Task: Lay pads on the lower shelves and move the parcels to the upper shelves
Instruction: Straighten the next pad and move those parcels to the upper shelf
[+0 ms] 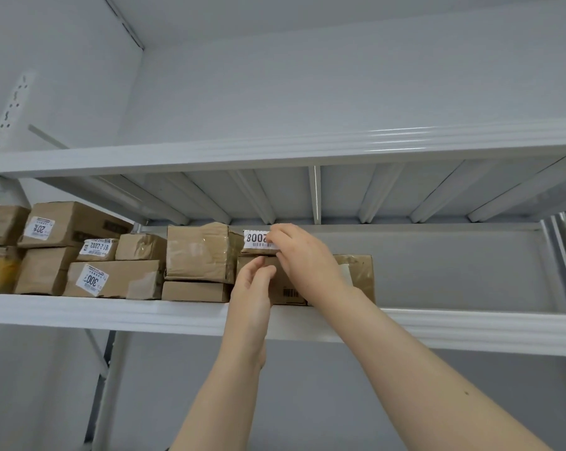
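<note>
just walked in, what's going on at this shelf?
A person is handling a small labelled parcel on a white shelf, apparently placing or adjusting it. The right hand grips its right end; the left hand touches its lower front edge with fairly straight fingers. The parcel sits on top of a flat box, beside other taped parcels stacked along the shelf's left side.

Left hand point(253, 289), right hand point(304, 255) at labelled parcel point(255, 239)
</note>
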